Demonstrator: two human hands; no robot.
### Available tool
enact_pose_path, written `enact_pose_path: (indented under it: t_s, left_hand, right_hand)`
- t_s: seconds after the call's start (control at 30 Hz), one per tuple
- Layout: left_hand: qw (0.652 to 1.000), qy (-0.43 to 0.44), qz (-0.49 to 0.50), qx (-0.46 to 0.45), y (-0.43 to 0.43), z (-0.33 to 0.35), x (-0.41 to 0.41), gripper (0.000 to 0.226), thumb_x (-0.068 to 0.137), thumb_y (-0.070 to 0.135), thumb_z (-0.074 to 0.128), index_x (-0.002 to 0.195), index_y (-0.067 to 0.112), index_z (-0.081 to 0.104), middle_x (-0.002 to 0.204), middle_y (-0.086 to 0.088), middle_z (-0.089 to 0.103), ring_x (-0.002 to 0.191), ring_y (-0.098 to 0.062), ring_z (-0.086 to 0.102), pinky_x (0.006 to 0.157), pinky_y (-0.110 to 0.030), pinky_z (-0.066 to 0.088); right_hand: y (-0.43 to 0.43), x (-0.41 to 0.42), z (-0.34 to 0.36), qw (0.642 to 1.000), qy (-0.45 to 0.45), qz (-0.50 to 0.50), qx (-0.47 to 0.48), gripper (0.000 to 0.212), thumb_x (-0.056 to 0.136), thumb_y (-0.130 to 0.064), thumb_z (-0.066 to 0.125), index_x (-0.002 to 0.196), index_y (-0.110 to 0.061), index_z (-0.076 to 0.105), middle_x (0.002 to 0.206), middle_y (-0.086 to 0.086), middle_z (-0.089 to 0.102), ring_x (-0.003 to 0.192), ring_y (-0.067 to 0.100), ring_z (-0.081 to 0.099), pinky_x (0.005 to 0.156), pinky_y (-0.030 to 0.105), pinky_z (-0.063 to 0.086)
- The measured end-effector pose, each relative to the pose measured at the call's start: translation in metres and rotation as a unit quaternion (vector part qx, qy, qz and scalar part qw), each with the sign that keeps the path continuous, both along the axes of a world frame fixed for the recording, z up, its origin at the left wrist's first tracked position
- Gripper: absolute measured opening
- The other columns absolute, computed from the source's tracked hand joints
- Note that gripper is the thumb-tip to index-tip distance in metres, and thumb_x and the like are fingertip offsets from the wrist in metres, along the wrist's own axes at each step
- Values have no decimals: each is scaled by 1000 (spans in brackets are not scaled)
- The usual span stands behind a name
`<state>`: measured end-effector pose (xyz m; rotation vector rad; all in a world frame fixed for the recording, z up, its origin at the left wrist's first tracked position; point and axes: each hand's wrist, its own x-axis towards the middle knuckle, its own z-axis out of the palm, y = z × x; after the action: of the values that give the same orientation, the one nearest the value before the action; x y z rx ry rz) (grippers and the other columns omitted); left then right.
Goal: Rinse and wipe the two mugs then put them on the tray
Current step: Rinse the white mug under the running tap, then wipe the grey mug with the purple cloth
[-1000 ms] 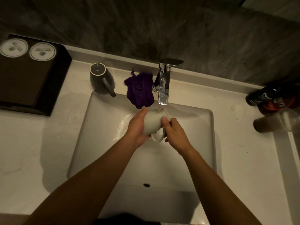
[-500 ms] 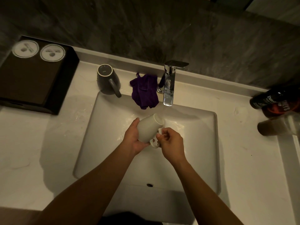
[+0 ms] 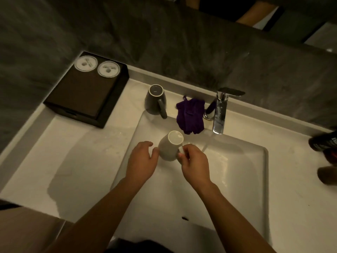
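A white mug [image 3: 169, 147] is held upside down over the sink basin [image 3: 237, 179], its base facing up. My right hand [image 3: 196, 164] pinches its handle. My left hand [image 3: 143, 161] sits just left of the mug with fingers relaxed, the thumb touching its side. A dark grey mug [image 3: 156, 102] stands upside down on the counter behind the sink's left corner. A purple cloth [image 3: 190, 116] lies draped over the sink's back edge beside the chrome faucet [image 3: 220, 114]. The dark tray [image 3: 85, 90] sits at the far left with two round paper coasters [image 3: 96, 67] on it.
The white counter [image 3: 73, 156] is wet to the left of the sink. Dark bottles [image 3: 323, 143] and a brown cup [image 3: 327, 175] lie at the right edge. A dark stone wall runs behind the counter.
The white mug moved away from the faucet toward the left and was turned bottom up. My left hand let go of its body and now only touches it. The view shifted rightward.
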<state>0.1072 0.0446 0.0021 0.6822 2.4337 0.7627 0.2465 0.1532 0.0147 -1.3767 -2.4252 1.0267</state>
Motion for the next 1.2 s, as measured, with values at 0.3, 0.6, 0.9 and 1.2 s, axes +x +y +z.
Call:
enact_pose_path:
  t_s: [0.3,0.6,0.9,1.2]
  left_hand:
    - [973,203,-61,-93,-71,-24,-67,57,100,35,55,150,8,48,163,-20,40,153,-38,33,123,-53,33]
    - [967,203,-58,-143,-85,-32,-81,84,98,65,21,166,16,17,175,-12,12,162,-28,8,130,-48,12]
    - [965,207,-60,-152,-86,-32,-82,83,99,66,24,166,17,16,175,-12,12,162,-29,9,130,-48,14]
    - [964,212,-64,-149,-86,-32,-84,80,101,62,32,165,15,19,173,-14,16,161,-31,12,129,-49,14]
  right_hand:
    - [-5,-99,20,996,56,48,52,6,96,-26,66,98,-21,63,89,-6,63,80,12,59,75,40,56]
    - [-14,-171,20,995,40,70,56,8,98,-26,63,105,-21,62,102,-2,67,90,17,64,82,36,56]
    - [-16,-184,15,996,57,63,14,11,96,-30,67,102,-22,61,94,-4,64,83,14,62,81,41,58]
    - [11,-100,67,985,58,-8,161,35,98,-35,60,129,-18,61,127,2,65,117,19,59,104,44,50]
